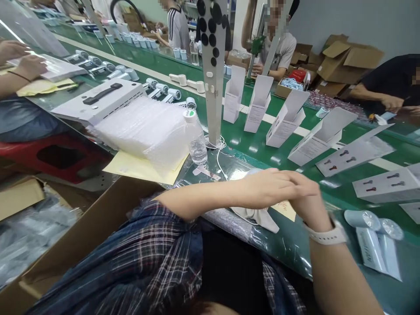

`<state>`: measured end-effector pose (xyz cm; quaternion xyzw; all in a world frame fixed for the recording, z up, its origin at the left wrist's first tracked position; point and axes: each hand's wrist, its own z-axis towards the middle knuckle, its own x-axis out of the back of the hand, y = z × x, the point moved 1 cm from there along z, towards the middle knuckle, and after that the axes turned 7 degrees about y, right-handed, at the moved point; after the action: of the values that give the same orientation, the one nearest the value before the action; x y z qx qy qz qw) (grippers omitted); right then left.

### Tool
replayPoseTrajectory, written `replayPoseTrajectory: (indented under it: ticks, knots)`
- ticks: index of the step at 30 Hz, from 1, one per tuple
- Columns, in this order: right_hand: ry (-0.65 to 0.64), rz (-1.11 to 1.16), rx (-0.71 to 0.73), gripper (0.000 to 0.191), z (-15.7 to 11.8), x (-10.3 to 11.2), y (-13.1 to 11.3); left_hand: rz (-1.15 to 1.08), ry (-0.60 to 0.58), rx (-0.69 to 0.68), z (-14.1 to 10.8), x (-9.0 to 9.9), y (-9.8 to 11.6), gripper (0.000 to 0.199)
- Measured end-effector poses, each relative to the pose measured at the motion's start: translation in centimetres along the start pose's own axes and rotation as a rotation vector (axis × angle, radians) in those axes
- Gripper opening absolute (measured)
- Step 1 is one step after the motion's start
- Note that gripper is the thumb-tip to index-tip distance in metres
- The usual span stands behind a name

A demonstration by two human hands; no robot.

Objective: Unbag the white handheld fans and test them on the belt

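Observation:
My left hand reaches across in front of me, its fingers laid over my right hand. The two hands touch above the green work table; no object shows between them. Most fingers of my right hand are hidden, and a white watch is on that wrist. Below the hands lie a whitish cloth-like piece and a yellow note with red writing. To the right of my right wrist rest two light-blue handheld fans, in clear bags or with shiny covers.
Open white boxes stand in a row along the green belt. A water bottle stands beside a metal post and stacked clear bags. At left are a white case, a carton and a co-worker's hands.

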<state>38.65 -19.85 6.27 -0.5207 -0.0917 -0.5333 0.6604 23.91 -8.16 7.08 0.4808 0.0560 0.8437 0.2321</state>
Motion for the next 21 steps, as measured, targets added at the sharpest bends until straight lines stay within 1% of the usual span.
replayPoseTrajectory:
  ticks: [1, 2, 3, 5, 6, 8, 10, 13, 16, 21]
  knots:
    - [0.064, -0.071, 0.011, 0.019, 0.8, 1.3, 0.7, -0.047, 0.008, 0.03, -1.4, 0.0, -0.6, 0.045]
    - [0.168, -0.144, 0.011, 0.021, 1.7, 2.9, 1.5, -0.089, 0.033, 0.096, -3.0, 0.0, -1.2, 0.044]
    - [0.313, -0.239, 0.009, 0.025, 2.8, 4.6, 2.6, -0.126, 0.073, 0.186, -4.6, 0.0, -1.8, 0.043]
    - [0.697, -0.49, 0.038, 0.032, 5.3, 7.9, 5.2, -0.178, 0.181, 0.397, -7.8, -0.5, -3.2, 0.04]
    - [0.837, -0.579, 0.071, 0.035, 6.6, 9.0, 6.6, -0.185, 0.23, 0.512, -9.3, -1.0, -3.9, 0.037]
    - [0.964, -0.67, 0.163, 0.038, 9.0, 10.0, 9.1, -0.184, 0.288, 0.702, -11.4, -2.2, -5.1, 0.033]
    - [0.978, -0.693, 0.266, 0.038, 10.4, 9.8, 10.8, -0.187, 0.307, 0.792, -12.5, -3.3, -6.0, 0.033]
    - [0.888, -0.695, 0.369, 0.036, 10.8, 8.7, 11.9, -0.207, 0.318, 0.802, -12.7, -3.9, -6.6, 0.034]
    - [0.825, -0.707, 0.382, 0.034, 10.2, 8.4, 12.3, -0.228, 0.308, 0.8, -12.5, -3.7, -6.5, 0.033]
    - [0.875, -0.718, 0.411, 0.033, 10.5, 9.2, 12.9, -0.248, 0.289, 0.812, -12.4, -3.4, -6.3, 0.032]
